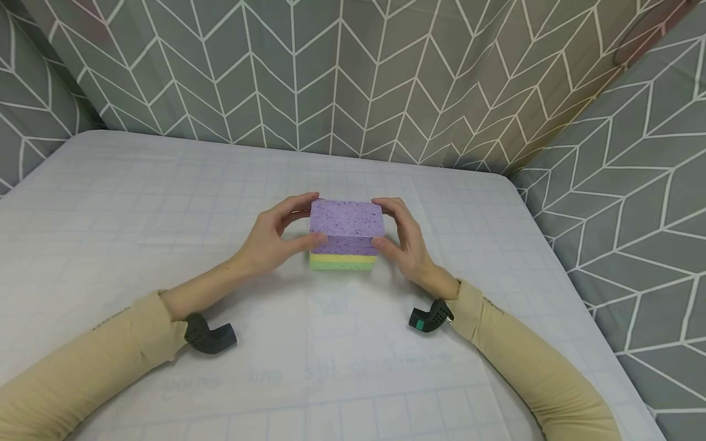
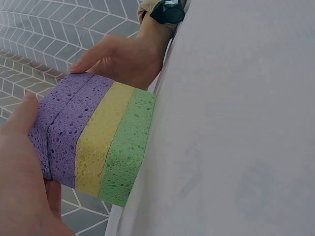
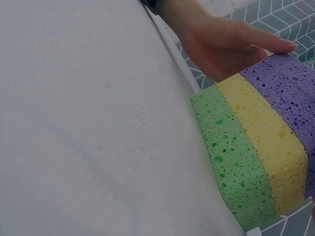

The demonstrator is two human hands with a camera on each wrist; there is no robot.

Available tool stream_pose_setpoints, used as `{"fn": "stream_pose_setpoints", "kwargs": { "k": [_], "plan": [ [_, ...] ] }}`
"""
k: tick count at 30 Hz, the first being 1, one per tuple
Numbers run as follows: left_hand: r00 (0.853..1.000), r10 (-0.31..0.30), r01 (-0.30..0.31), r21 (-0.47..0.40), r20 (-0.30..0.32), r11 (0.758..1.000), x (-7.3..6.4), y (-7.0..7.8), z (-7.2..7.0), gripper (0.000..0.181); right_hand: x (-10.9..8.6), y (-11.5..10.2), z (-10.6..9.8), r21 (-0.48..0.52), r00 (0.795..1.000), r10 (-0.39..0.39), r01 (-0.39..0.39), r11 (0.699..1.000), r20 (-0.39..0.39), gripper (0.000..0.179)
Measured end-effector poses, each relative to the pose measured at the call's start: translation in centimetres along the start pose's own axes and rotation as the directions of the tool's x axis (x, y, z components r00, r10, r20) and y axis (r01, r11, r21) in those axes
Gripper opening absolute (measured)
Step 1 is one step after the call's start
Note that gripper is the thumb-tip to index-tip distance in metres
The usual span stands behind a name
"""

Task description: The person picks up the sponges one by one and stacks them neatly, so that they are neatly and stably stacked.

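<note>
A stack of sponges stands on the white-covered table. At the bottom lies a green sponge [image 3: 231, 157], with a yellow sponge [image 3: 266, 142] above it. Two purple sponges form the upper part, and a thin seam between them shows in the left wrist view. My left hand [image 1: 270, 239] grips the top purple sponge [image 1: 346, 218] by its left end, thumb at the front corner and fingers at the back. From the other end my right hand [image 1: 407, 239] holds the same sponge in a mirrored way. The fingers behind the stack are partly hidden.
The white cloth [image 1: 165, 202] covers the table, with faint grid lines and lettering. Grey curtains [image 1: 314, 73] with a white chevron pattern hang behind the far edge and along the sides. A dark wrist device [image 1: 209, 334] sits at each sleeve cuff.
</note>
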State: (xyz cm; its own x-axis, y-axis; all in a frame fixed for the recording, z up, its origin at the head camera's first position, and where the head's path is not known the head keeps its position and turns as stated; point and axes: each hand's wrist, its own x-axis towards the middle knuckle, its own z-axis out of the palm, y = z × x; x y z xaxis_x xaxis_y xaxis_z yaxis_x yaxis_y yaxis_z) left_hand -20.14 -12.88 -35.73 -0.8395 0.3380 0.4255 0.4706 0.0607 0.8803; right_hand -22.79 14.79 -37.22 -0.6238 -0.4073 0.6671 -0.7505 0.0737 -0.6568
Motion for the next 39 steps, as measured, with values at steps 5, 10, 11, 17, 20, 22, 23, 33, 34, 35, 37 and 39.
{"fn": "stream_pose_setpoints", "kwargs": {
  "k": [5, 10, 11, 17, 20, 22, 23, 33, 34, 35, 37, 39],
  "plan": [
    [1.0, 0.013, -0.013, -0.005, -0.006, 1.0, -0.08, -0.04, 0.1, 0.067, -0.11, -0.02, 0.05, -0.007, 1.0, 0.004, -0.004, 1.0, 0.001, 0.069],
    [1.0, 0.025, -0.025, -0.014, -0.011, 1.0, -0.15, 0.06, 0.22, 0.065, -0.09, -0.18, 0.11, -0.013, 1.0, 0.006, -0.006, 1.0, 0.002, 0.073],
    [1.0, 0.028, -0.028, -0.013, -0.012, 1.0, -0.14, 0.07, 0.23, 0.065, -0.08, -0.19, 0.1, -0.013, 1.0, 0.006, -0.006, 1.0, 0.002, 0.073],
    [0.999, 0.048, -0.048, -0.003, -0.012, 0.999, -0.1, 0.13, 0.29, 0.064, -0.07, -0.07, 0.06, -0.014, 1.0, 0.005, -0.005, 1.0, -0.002, 0.07],
    [0.998, 0.056, -0.056, -0.001, -0.012, 0.998, -0.1, 0.09, 0.32, 0.063, -0.1, -0.06, 0.07, -0.02, 1.0, 0.006, -0.006, 1.0, -0.001, 0.07],
    [0.998, 0.058, -0.058, -0.003, -0.014, 0.998, -0.11, 0.03, 0.36, 0.064, -0.14, -0.02, 0.07, -0.022, 1.0, 0.006, -0.006, 1.0, -0.001, 0.069],
    [0.998, 0.059, -0.059, -0.003, -0.014, 0.998, -0.13, 0.0, 0.37, 0.063, -0.15, -0.01, 0.07, -0.023, 1.0, 0.006, -0.006, 1.0, 0.0, 0.068],
    [0.998, 0.061, -0.061, -0.003, -0.011, 0.998, -0.18, -0.09, 0.35, 0.064, -0.19, -0.04, 0.1, -0.037, 1.0, -0.001, 0.001, 0.999, -0.001, 0.068],
    [0.998, 0.061, -0.061, -0.003, -0.011, 0.998, -0.18, -0.09, 0.35, 0.063, -0.18, -0.02, 0.1, -0.039, 1.0, -0.001, 0.001, 0.999, -0.002, 0.069],
    [0.998, 0.06, -0.06, -0.002, -0.01, 0.998, -0.18, -0.09, 0.35, 0.063, -0.18, -0.01, 0.1, -0.042, 1.0, -0.001, 0.001, 0.999, -0.002, 0.07],
    [0.998, 0.059, -0.059, -0.001, -0.009, 0.998, -0.19, -0.1, 0.34, 0.063, -0.16, 0.0, 0.1, -0.045, 1.0, 0.0, 0.0, 0.999, -0.002, 0.071],
    [0.998, 0.055, -0.055, 0.002, -0.008, 0.998, -0.21, -0.09, 0.33, 0.063, -0.16, 0.02, 0.1, -0.047, 1.0, 0.0, 0.0, 0.999, -0.001, 0.071]
  ]
}}
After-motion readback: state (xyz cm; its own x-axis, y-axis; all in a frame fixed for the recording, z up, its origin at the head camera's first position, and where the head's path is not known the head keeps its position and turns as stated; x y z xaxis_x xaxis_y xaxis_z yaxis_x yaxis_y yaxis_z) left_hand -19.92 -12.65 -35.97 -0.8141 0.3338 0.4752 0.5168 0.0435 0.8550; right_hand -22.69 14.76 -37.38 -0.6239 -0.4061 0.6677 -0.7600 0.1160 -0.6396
